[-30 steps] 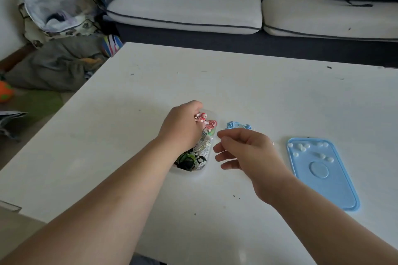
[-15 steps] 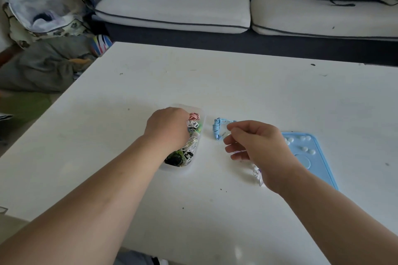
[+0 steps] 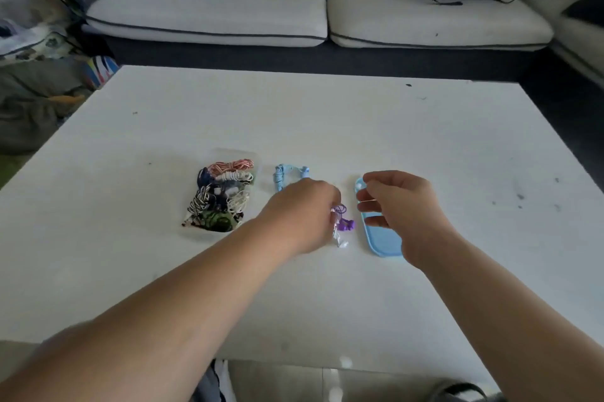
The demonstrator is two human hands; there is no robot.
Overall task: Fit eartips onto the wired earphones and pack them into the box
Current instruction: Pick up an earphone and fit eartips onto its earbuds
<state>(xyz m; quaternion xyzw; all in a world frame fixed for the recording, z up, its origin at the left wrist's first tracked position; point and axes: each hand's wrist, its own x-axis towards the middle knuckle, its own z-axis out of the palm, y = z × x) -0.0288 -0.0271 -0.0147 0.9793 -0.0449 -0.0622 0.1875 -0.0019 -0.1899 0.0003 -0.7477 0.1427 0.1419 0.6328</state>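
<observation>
reaching over the table (image 3: pixel 327 123) with both bare arms. holding the left hand (image 3: pixel 302 215) knuckles-up, fingers curled down onto the purple earphones (image 3: pixel 344 224) and touching them; cannot tell whether pinching, with the fingertips hidden behind the knuckles. just below those, a small white piece (image 3: pixel 342 243) on the table, too small to name. hovering the right hand (image 3: pixel 400 202) over the far end of the blue tray (image 3: pixel 380 241), thumb and forefinger bent toward each other with a gap between, other fingers loosely curled, gripping nothing seen. peeking out by the thumb, one white eartip (image 3: pixel 359 185) on the tray. just left of the left hand, blue earphones (image 3: pixel 281 174) coiled on the table. further left, the clear box (image 3: pixel 228 150), crammed with earphone bundles (image 3: pixel 219 198) in red, white, navy, striped and green. behind the table, a sofa (image 3: pixel 209 12).
</observation>
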